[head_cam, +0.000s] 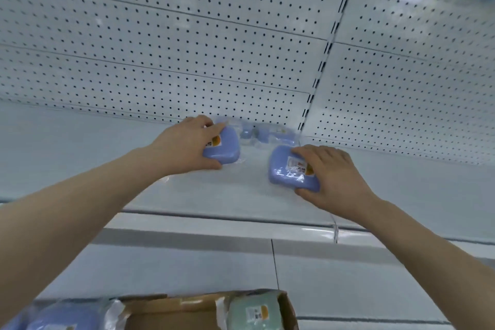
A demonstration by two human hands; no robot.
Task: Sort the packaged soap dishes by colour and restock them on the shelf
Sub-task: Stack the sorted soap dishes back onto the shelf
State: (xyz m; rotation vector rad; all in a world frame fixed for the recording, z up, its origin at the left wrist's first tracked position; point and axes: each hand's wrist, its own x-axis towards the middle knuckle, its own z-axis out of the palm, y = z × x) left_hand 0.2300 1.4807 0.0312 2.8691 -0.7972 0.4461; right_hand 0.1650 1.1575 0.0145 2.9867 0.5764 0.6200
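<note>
It was a shop. White metal shelving filled the view: perforated back panels (187, 48) met at a slotted upright (325, 53), and a flat shelf (134, 169) ended in a front rail (214, 220). Blue dishes (225, 149) on it were sealed in clear wrap with printed labels (296, 165). Below stood an open cardboard box (171, 308) holding a green dish (251, 311), wrapped and labelled alike.

One view only: head-worn, wide-angle. Faces forward into shelf (88, 158), close enough that left hand (187, 146) and right hand (333, 177) reach its deck. Pegboard back panel (160, 48) fills upper half, frame tilted. Cardboard box (176, 312) at bottom edge.
</note>
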